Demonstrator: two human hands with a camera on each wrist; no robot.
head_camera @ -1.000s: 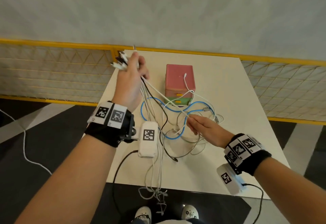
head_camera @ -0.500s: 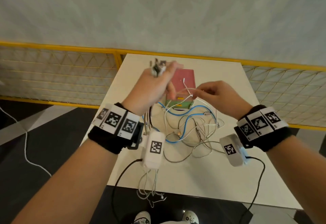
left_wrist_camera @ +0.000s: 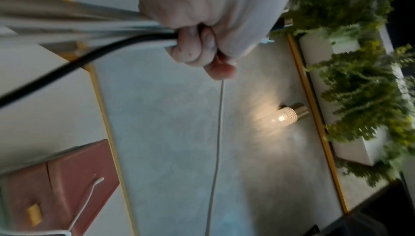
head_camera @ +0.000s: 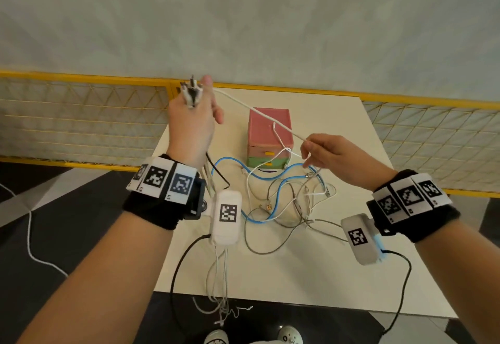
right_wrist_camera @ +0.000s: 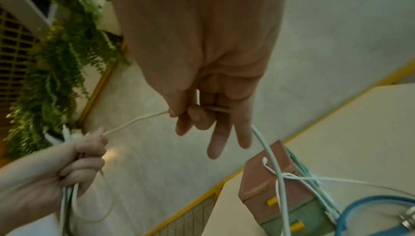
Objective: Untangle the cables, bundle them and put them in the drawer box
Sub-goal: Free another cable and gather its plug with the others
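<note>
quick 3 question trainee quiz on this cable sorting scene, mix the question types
1. True or false: the left hand grips a bunch of cable ends.
2. The right hand pinches which cable? A) thin white cable B) blue cable C) black cable
3. Fill in: the small box with a pink top and yellow-handled drawers has both drawers ____.

Key: 1 true; 2 A; 3 closed

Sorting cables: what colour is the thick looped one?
Blue cable, clearest in the head view.
</note>
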